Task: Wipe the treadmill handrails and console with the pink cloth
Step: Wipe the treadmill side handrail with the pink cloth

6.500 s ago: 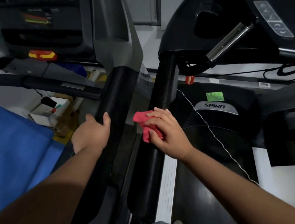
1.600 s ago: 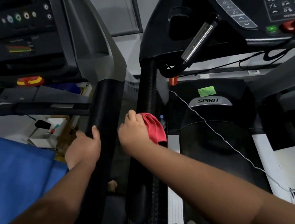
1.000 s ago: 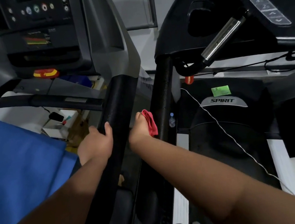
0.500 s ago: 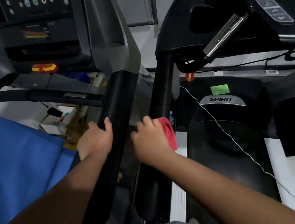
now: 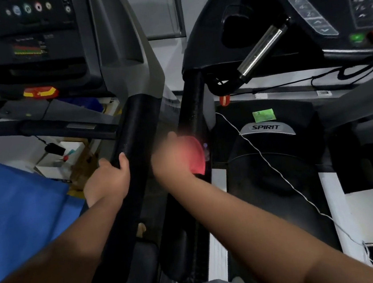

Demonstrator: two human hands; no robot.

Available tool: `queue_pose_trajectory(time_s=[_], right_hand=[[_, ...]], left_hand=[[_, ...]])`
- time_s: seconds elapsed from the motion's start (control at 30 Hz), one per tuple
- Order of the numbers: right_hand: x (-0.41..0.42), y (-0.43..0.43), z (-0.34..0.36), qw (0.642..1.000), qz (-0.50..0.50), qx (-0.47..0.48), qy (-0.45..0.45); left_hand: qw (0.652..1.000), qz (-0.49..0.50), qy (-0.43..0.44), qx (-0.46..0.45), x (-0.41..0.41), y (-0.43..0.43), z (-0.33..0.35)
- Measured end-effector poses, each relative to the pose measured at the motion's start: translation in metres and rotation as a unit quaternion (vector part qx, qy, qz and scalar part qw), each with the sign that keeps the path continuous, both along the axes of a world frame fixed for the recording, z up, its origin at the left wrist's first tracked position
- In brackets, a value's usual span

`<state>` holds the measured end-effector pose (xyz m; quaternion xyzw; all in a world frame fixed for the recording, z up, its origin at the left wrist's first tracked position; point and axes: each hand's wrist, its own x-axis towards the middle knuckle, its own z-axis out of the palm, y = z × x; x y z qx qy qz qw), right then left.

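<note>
Right hand (image 5: pixel 171 158): blurred; pressed with the pink cloth (image 5: pixel 195 156) against the black handrail (image 5: pixel 192 108) of the right treadmill. Exact finger curl cannot be told.
Pink cloth: between the right hand and that handrail, low on the padded section.
Left hand (image 5: pixel 108 179): fingers wrapped around the neighbouring treadmill's black handrail (image 5: pixel 134 142).
Console (image 5: pixel 337 5): upper right, above a chrome grip bar (image 5: pixel 263 48).
Nearby: white cord (image 5: pixel 277 170) across the SPIRIT motor cover (image 5: pixel 266 128); blue sheet (image 5: pixel 18 207) at left.
</note>
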<state>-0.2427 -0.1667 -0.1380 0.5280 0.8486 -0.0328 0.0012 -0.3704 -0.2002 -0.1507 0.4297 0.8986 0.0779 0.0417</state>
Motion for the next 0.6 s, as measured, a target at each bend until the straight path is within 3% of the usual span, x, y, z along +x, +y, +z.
queue_pose_trajectory(time_s=[0.13, 0.23, 0.4, 0.6], right_hand=[[-0.002, -0.005, -0.008, 0.996, -0.007, -0.036, 0.079], [0.020, -0.009, -0.004, 0.996, 0.054, 0.003, 0.070], [0.040, -0.002, 0.001, 0.983, -0.023, -0.015, 0.184], [0.009, 0.010, 0.009, 1.000, -0.012, -0.013, 0.023]], left_hand=[[1.000, 0.002, -0.008, -0.006, -0.001, 0.001, -0.001], [1.000, -0.001, -0.012, -0.001, -0.001, 0.001, 0.000], [1.000, 0.001, -0.013, 0.002, 0.000, -0.001, 0.002], [1.000, -0.003, -0.010, 0.001, 0.000, -0.002, 0.004]])
